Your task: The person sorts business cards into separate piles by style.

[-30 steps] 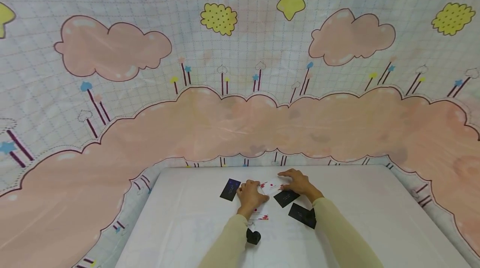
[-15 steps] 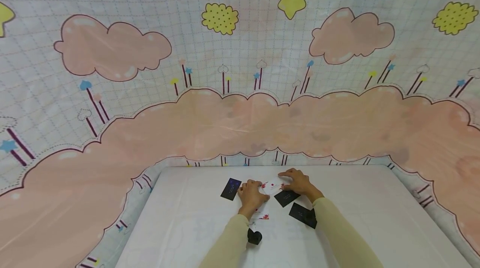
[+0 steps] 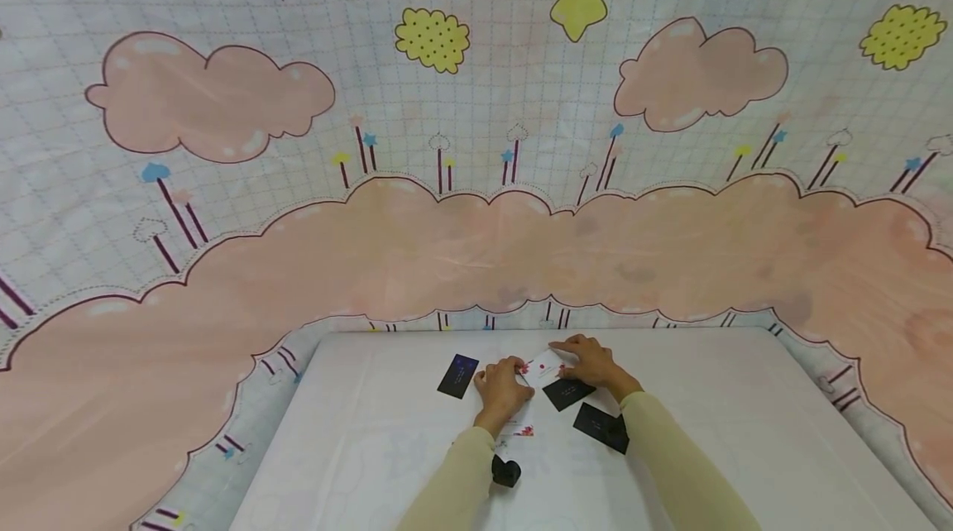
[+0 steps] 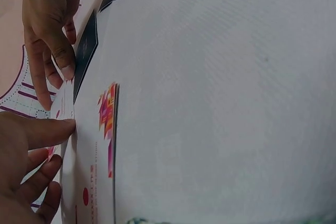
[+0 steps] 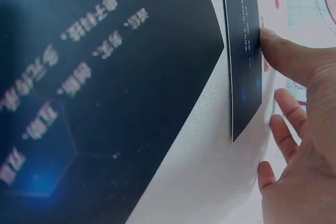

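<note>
A white card with red floral print (image 3: 543,368) lies between both hands near the far side of the table. My left hand (image 3: 501,390) holds its left end, thumb and forefinger at its edges; the left wrist view shows the thumb (image 4: 50,132) above the curled fingers. At the card's right end, my right hand (image 3: 593,361) grips with the thumb (image 5: 289,59) on the near edge and the forefinger stretched to the far edge. Just beside the right thumb lies a black card (image 3: 567,393). White cards with orange-pink print (image 4: 107,182) sit below the left hand.
Another black card (image 3: 457,375) lies left of the left hand. A further black card (image 3: 596,425) rests by the right forearm, partly covered by a black wrist-worn device. A similar black device (image 3: 506,471) shows at the left wrist. The white table (image 3: 372,432) ends at a cartoon-printed backdrop.
Between the hands, the white card now shows more of its face and looks slightly turned. My left hand has shifted a little to the right; the right hand hardly moves.
</note>
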Action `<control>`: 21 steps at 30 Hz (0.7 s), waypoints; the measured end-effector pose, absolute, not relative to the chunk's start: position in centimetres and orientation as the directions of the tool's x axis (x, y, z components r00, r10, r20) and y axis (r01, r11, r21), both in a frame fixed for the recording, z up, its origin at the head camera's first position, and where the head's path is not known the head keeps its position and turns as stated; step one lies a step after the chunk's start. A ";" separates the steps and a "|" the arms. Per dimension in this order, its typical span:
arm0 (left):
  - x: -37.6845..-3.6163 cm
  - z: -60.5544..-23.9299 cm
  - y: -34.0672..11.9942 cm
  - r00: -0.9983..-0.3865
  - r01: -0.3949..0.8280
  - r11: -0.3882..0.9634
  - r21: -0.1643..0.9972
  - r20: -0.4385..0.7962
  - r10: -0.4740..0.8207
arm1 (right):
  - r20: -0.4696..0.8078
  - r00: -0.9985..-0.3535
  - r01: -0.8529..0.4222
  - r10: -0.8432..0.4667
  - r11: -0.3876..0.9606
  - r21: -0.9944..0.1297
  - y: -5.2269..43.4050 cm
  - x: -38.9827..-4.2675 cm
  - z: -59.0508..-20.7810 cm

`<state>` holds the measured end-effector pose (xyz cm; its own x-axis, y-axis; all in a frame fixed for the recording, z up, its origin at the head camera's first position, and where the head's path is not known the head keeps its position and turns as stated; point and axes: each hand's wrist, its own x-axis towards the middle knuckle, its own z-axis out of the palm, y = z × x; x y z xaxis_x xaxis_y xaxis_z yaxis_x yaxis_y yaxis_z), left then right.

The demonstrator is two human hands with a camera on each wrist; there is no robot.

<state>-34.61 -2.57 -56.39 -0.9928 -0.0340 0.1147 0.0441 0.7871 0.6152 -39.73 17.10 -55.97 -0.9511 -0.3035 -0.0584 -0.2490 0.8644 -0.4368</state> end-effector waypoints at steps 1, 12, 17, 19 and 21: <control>-34.7 -56.4 -2.6 -0.992 0.052 0.784 0.618 0.121 -0.029 | -0.057 -0.950 -0.254 -0.308 0.864 -0.436 17.1 -39.8 -55.9; -35.3 -56.7 -2.8 -0.989 0.121 0.783 0.611 0.143 0.041 | -0.031 -0.952 -0.264 -0.304 0.871 -0.415 17.0 -40.0 -56.1; -35.4 -56.8 -2.8 -0.987 0.123 0.779 0.614 0.161 0.028 | -0.039 -0.951 -0.262 -0.307 0.866 -0.427 17.0 -40.0 -56.1; -35.4 -56.8 -2.8 -0.986 0.126 0.776 0.618 0.165 0.029 | -0.043 -0.950 -0.258 -0.308 0.859 -0.441 17.1 -40.0 -55.9; -35.4 -56.7 -2.8 -0.984 0.136 0.773 0.619 0.176 0.032 | -0.053 -0.951 -0.245 -0.304 0.848 -0.470 17.2 -40.1 -55.6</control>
